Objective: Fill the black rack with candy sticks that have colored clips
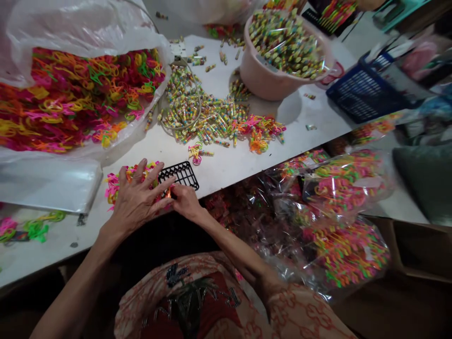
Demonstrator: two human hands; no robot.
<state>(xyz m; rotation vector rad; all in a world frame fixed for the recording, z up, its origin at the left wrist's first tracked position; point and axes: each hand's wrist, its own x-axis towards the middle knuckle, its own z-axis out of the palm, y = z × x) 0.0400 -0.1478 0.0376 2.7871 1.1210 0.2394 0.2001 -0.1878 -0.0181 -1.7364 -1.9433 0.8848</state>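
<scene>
Black rack (183,174) reaches under your left hand (136,197), which spreads wide over colourful pieces (112,187); your right hand (187,202) pinches narrowly, contents unclear.

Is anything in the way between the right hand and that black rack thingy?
Nothing visible: the right hand is right at the near edge of the black rack. The left hand only covers some of its left side.

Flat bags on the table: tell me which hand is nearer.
Left. The left hand is just to the right of the flat bags, not touching them; the right hand is farther right, on the left hand's far side.
</scene>
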